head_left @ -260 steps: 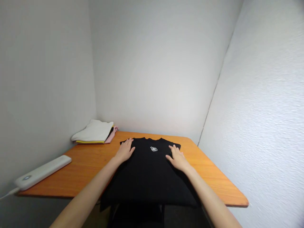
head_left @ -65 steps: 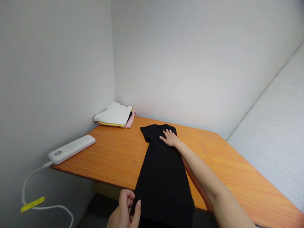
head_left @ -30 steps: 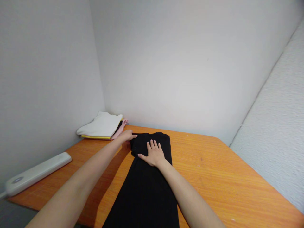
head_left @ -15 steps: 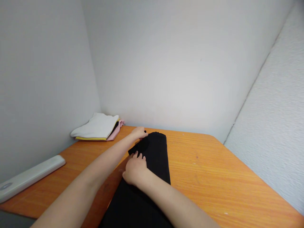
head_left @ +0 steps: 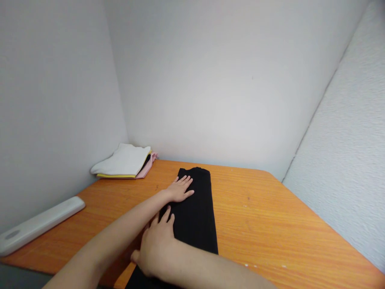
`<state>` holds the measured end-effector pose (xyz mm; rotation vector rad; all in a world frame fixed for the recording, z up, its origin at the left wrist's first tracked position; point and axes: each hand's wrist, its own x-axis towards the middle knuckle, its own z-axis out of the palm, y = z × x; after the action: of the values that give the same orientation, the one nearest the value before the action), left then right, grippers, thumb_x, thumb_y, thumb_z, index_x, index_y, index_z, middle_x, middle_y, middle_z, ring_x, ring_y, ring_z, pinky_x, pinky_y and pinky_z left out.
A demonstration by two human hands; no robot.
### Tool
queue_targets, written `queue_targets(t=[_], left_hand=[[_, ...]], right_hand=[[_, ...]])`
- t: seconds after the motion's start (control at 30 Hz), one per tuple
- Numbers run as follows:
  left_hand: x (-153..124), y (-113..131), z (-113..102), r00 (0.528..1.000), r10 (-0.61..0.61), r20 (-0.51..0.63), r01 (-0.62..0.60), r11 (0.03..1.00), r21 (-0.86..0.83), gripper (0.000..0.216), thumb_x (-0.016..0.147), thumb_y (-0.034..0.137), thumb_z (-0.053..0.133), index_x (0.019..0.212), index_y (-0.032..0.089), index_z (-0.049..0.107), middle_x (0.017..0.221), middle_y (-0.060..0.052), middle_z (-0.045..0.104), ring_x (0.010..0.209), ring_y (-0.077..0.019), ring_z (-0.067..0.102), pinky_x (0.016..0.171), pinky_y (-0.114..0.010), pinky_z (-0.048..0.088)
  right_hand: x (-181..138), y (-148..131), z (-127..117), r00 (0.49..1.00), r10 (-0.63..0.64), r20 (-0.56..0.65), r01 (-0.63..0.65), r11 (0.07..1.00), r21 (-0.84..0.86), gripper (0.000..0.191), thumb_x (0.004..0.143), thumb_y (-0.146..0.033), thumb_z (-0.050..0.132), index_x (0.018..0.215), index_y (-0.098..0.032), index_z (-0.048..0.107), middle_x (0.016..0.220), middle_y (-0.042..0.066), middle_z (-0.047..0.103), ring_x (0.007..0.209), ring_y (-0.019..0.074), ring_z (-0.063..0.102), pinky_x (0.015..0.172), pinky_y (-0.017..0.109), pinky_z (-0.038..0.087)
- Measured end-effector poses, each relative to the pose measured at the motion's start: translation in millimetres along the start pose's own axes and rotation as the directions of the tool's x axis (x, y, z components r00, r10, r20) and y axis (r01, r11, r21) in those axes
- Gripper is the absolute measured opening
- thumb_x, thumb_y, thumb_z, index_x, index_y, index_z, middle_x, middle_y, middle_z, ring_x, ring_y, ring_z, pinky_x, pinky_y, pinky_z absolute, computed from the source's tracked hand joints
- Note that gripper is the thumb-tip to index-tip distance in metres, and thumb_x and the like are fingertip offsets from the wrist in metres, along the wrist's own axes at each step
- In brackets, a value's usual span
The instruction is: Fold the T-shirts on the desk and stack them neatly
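Observation:
A black garment (head_left: 195, 216), folded into a long strip, lies lengthwise on the wooden table. I cannot tell what kind of garment it is. Near its far end my left hand (head_left: 180, 189) rests flat on the cloth, fingers spread. Closer to me, my right hand (head_left: 158, 245) is on the garment's left side with its fingers apart, the fingertips by the left edge. Its forearm crosses over the cloth and hides part of the near end.
Folded clothes (head_left: 123, 160) in white, yellow, black and pink are stacked at the back left of the table (head_left: 255, 216). A long white device (head_left: 45, 224) lies along the left edge. Walls stand behind and on both sides.
My left hand has let go of the cloth's far left corner and now lies flat on it. That flap is folded inward. My right hand has slid nearer and left.

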<state>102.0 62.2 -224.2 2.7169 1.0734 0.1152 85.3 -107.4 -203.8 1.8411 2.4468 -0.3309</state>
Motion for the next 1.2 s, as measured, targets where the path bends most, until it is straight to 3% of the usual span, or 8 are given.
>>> queue_targets(t=[0.17,0.37,0.53,0.63,0.7,0.8,0.97,1.2], left_hand=[[0,13,6,0.995,-0.036,-0.090,0.029,0.997,-0.078,0.069,0.097,0.054,0.037,0.153,0.014,0.032,0.162,-0.013,0.022,0.152,-0.0265,0.014,0.122,-0.050,0.003],[-43,15,-38,0.942,-0.119,-0.313,0.021,0.954,-0.298,0.058,0.104,0.032,0.007,0.152,0.007,0.029,0.161,-0.013,0.028,0.149,-0.0167,0.024,0.121,-0.034,0.023],[-160,24,-49,0.898,-0.105,-0.428,-0.096,0.902,-0.422,0.048,0.104,0.040,0.025,0.131,0.016,0.057,0.134,-0.010,0.063,0.125,-0.0189,0.057,0.110,-0.033,0.042],[-229,44,-26,0.906,0.041,-0.421,-0.198,0.920,-0.338,0.045,0.097,0.051,0.049,0.132,0.025,0.058,0.137,-0.007,0.061,0.128,-0.0223,0.055,0.111,-0.039,0.041],[-260,56,-5,0.922,0.176,-0.344,-0.250,0.951,-0.184,0.067,0.083,0.058,0.067,0.142,0.030,0.049,0.149,-0.008,0.049,0.137,-0.0271,0.046,0.116,-0.046,0.035],[-283,62,23,0.922,0.294,-0.250,-0.289,0.956,0.058,0.094,0.071,0.045,0.083,0.151,0.032,0.035,0.161,-0.009,0.029,0.146,-0.0318,0.032,0.120,-0.053,0.026],[-287,45,47,0.862,0.403,-0.307,-0.311,0.900,0.306,0.074,0.084,-0.003,0.054,0.145,0.035,0.040,0.161,-0.006,0.031,0.145,-0.0226,0.034,0.117,-0.044,0.035],[-305,47,40,0.690,0.448,-0.569,-0.482,0.870,0.102,0.018,0.097,0.020,0.047,0.111,0.021,0.059,0.122,-0.010,0.069,0.122,-0.0229,0.061,0.105,-0.041,0.049]], right_hand=[[-42,-35,24,0.970,-0.243,0.027,0.240,0.968,0.066,0.066,0.096,-0.044,0.047,0.153,-0.014,0.032,0.158,0.014,0.019,0.149,0.0360,0.007,0.117,0.068,0.007],[-118,9,52,0.803,-0.563,-0.193,0.595,0.753,0.281,0.050,0.102,-0.032,0.042,0.151,-0.039,0.034,0.155,-0.001,0.031,0.144,0.0229,0.031,0.116,0.048,0.037],[-192,89,39,0.835,-0.419,-0.357,0.418,0.905,-0.084,0.070,0.095,-0.024,0.052,0.157,-0.031,0.021,0.159,0.005,0.022,0.146,0.0303,0.024,0.114,0.052,0.039],[-215,118,40,0.839,-0.380,-0.390,0.296,0.920,-0.258,0.098,0.080,-0.040,0.073,0.158,-0.016,0.018,0.160,0.013,0.020,0.145,0.0365,0.027,0.110,0.051,0.044],[-219,130,50,0.826,-0.390,-0.407,0.241,0.897,-0.371,0.100,0.075,-0.038,0.075,0.157,-0.012,0.023,0.160,0.016,0.024,0.143,0.0371,0.031,0.108,0.049,0.047],[-213,141,69,0.766,-0.461,-0.448,0.189,0.828,-0.528,0.074,0.081,-0.013,0.061,0.151,-0.015,0.037,0.154,0.015,0.038,0.139,0.0305,0.041,0.106,0.043,0.048],[-199,145,77,0.699,-0.517,-0.495,0.183,0.798,-0.575,0.051,0.085,-0.006,0.053,0.134,-0.018,0.056,0.142,0.014,0.055,0.127,0.0266,0.054,0.101,0.042,0.048],[-218,122,57,0.604,-0.404,-0.687,0.353,0.909,-0.224,0.035,0.091,-0.008,0.036,0.113,-0.018,0.061,0.114,0.012,0.069,0.107,0.0226,0.064,0.091,0.040,0.051]])
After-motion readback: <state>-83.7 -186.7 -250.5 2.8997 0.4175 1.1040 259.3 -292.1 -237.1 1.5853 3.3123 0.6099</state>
